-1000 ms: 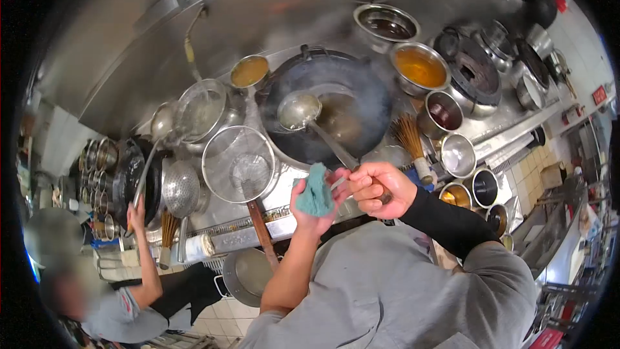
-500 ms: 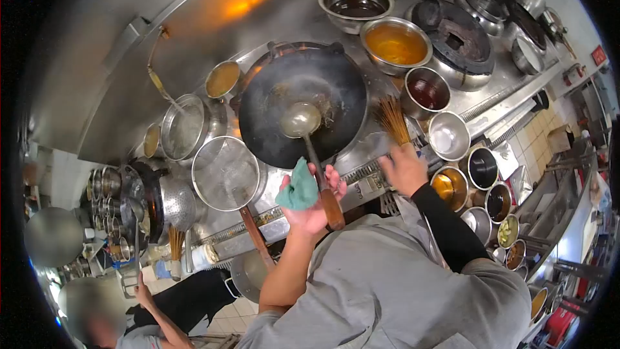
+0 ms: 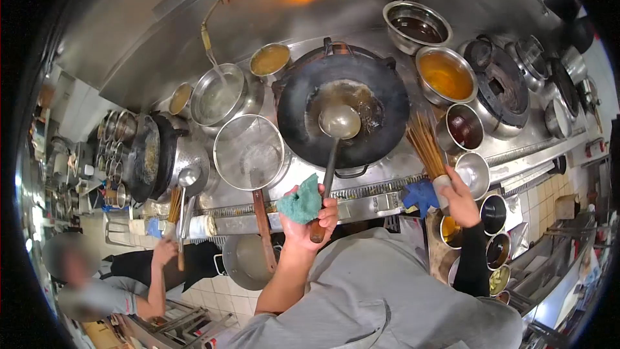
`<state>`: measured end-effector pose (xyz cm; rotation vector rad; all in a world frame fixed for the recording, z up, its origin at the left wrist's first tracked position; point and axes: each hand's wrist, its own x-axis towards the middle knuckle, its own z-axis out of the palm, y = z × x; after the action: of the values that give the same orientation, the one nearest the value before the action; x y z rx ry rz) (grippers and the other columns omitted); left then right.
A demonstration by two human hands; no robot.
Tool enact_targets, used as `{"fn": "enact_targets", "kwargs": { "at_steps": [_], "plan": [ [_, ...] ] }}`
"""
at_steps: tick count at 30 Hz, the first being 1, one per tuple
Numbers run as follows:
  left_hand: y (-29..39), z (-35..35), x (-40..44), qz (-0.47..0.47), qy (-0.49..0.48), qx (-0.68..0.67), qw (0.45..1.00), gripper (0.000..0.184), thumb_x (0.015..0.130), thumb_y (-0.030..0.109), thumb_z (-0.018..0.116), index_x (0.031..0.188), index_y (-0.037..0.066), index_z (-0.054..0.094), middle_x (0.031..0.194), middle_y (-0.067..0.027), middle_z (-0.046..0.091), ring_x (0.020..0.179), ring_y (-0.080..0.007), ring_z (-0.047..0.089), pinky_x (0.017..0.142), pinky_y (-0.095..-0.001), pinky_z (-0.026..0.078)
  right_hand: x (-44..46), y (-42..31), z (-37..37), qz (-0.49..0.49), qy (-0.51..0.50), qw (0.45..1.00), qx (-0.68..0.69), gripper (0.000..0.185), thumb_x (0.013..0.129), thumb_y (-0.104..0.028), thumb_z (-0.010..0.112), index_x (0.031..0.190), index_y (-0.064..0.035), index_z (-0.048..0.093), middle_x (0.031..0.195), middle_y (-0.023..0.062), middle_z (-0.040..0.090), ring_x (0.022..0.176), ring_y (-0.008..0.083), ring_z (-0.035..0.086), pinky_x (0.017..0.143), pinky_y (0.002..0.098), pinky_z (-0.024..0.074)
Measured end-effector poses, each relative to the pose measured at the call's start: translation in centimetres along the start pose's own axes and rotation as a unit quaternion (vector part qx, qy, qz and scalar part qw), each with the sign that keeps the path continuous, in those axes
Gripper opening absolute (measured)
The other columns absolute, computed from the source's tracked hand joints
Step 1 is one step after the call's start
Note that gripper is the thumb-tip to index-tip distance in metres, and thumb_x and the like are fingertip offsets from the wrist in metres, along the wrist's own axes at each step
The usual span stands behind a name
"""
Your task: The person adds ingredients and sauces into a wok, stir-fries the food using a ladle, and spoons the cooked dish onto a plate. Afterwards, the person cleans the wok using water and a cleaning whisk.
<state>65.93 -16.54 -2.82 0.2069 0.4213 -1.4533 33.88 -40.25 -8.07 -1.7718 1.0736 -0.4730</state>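
My left hand (image 3: 298, 232) is palm up, its fingers closed round the wooden grip of a ladle (image 3: 340, 121). A crumpled green cloth (image 3: 301, 200) lies in the same palm. The ladle's bowl rests in a black wok (image 3: 294, 123), where some liquid glistens. To the right of the wok, my right hand (image 3: 463, 199) grips a bamboo wok brush (image 3: 427, 148) by its wrapped end, bristles pointing up and away from me. A blue cloth (image 3: 421, 198) lies beside that hand on the stove's front edge.
Left of the wok stand a wire strainer (image 3: 249, 153) and a pot of cloudy liquid (image 3: 242, 100). Bowls of amber liquid (image 3: 475, 77) and dark liquid (image 3: 447, 29) stand at right. A co-worker's hand (image 3: 165, 252) is at far left, near another ladle (image 3: 188, 176).
The view has swung, so the stove sits further right and lower. Liquid now shows in the wok. My right hand has come down and right with the brush, uncovering the blue cloth.
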Motion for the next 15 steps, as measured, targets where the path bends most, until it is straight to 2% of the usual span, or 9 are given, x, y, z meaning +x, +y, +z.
{"fn": "enact_targets", "kwargs": {
  "at_steps": [1, 3, 5, 6, 10, 11, 12, 14, 15],
  "plan": [
    [0.1, 0.0, 0.0, 0.000, 0.009, 0.015, 1.000, 0.052, 0.093, 0.050, 0.060, 0.116, 0.005, 0.066, 0.095, -0.0145, 0.053, 0.069, -0.0189, 0.048, 0.059, -0.0296, 0.044, -0.8, -1.4, -0.5, -0.020, 0.005, 0.999, 0.026, 0.069, 0.094, -0.017, 0.060, 0.155, 0.0024, 0.036, 0.145, 0.0234, 0.055, 0.136, 0.0281, 0.052, 0.112, 0.0334, 0.0388],
    [0.0, -0.1, 0.2, -0.004, 0.016, 0.017, 1.000, 0.052, 0.091, 0.052, 0.058, 0.113, 0.006, 0.066, 0.093, -0.0163, 0.056, 0.067, -0.0208, 0.049, 0.058, -0.0313, 0.044, 0.1, -8.6, 0.2, 0.057, -0.035, 0.995, 0.074, 0.068, 0.094, -0.019, 0.060, 0.155, -0.0013, 0.039, 0.139, 0.0234, 0.061, 0.128, 0.0308, 0.059, 0.107, 0.0354, 0.0439],
    [-0.4, -0.2, 0.1, 0.000, 0.020, 0.029, 0.999, 0.052, 0.091, 0.054, 0.057, 0.111, 0.007, 0.066, 0.093, -0.0172, 0.057, 0.066, -0.0224, 0.049, 0.057, -0.0324, 0.044, 4.4, -9.2, 2.1, -0.080, -0.017, 0.996, -0.040, 0.064, 0.093, -0.023, 0.061, 0.153, -0.0054, 0.045, 0.128, 0.0231, 0.067, 0.114, 0.0352, 0.067, 0.099, 0.0403, 0.0504],
    [-0.6, -0.3, 0.2, 0.002, 0.030, 0.044, 0.999, 0.051, 0.091, 0.053, 0.057, 0.110, 0.007, 0.066, 0.090, -0.0159, 0.058, 0.064, -0.0219, 0.049, 0.057, -0.0326, 0.045, 7.7, -6.9, 4.2, -0.252, 0.022, 0.951, -0.176, 0.061, 0.093, -0.026, 0.061, 0.150, -0.0077, 0.049, 0.120, 0.0227, 0.071, 0.105, 0.0384, 0.071, 0.093, 0.0441, 0.0542],
    [0.1, -2.2, 0.9, 0.034, 0.046, 0.163, 0.985, 0.046, 0.091, 0.049, 0.061, 0.110, 0.007, 0.065, 0.081, -0.0117, 0.058, 0.058, -0.0189, 0.050, 0.051, -0.0302, 0.042, 16.0, -7.3, 13.4, -0.149, -0.160, 0.885, -0.412, 0.046, 0.090, -0.033, 0.061, 0.130, -0.0093, 0.065, 0.105, 0.0198, 0.074, 0.100, 0.0411, 0.069, 0.087, 0.0519, 0.0546],
    [0.6, -2.9, 0.8, 0.048, 0.045, 0.206, 0.976, 0.044, 0.091, 0.047, 0.063, 0.110, 0.007, 0.065, 0.080, -0.0108, 0.058, 0.057, -0.0179, 0.051, 0.048, -0.0288, 0.041, 16.7, -8.1, 13.8, -0.158, -0.155, 0.864, -0.452, 0.041, 0.091, -0.030, 0.059, 0.125, -0.0094, 0.067, 0.105, 0.0180, 0.074, 0.099, 0.0382, 0.070, 0.086, 0.0500, 0.0563],
    [0.8, -2.9, 0.3, 0.075, 0.106, 0.311, 0.941, 0.042, 0.091, 0.045, 0.064, 0.109, 0.007, 0.065, 0.078, -0.0094, 0.060, 0.058, -0.0175, 0.054, 0.050, -0.0303, 0.043, 17.2, -9.1, 13.9, -0.166, -0.150, 0.842, -0.490, 0.036, 0.091, -0.027, 0.056, 0.120, -0.0094, 0.068, 0.105, 0.0163, 0.075, 0.098, 0.0353, 0.072, 0.084, 0.0482, 0.0579],
    [1.1, -1.9, -0.9, 0.123, 0.228, 0.503, 0.825, 0.036, 0.091, 0.040, 0.064, 0.107, 0.007, 0.066, 0.075, -0.0067, 0.064, 0.061, -0.0168, 0.061, 0.053, -0.0332, 0.047, 18.6, -9.3, 12.5, -0.216, -0.125, 0.826, -0.506, 0.031, 0.090, -0.025, 0.057, 0.114, -0.0109, 0.072, 0.106, 0.0151, 0.075, 0.098, 0.0329, 0.073, 0.082, 0.0484, 0.0586],
    [0.5, -0.3, -2.5, 0.131, 0.203, 0.616, 0.749, 0.038, 0.092, 0.038, 0.066, 0.109, 0.004, 0.066, 0.084, -0.0069, 0.069, 0.072, -0.0146, 0.065, 0.061, -0.0311, 0.050, 18.0, -10.6, 11.6, -0.184, -0.151, 0.817, -0.526, 0.029, 0.089, -0.023, 0.058, 0.109, -0.0090, 0.073, 0.106, 0.0172, 0.075, 0.099, 0.0334, 0.073, 0.083, 0.0485, 0.0583]
  ]
}}
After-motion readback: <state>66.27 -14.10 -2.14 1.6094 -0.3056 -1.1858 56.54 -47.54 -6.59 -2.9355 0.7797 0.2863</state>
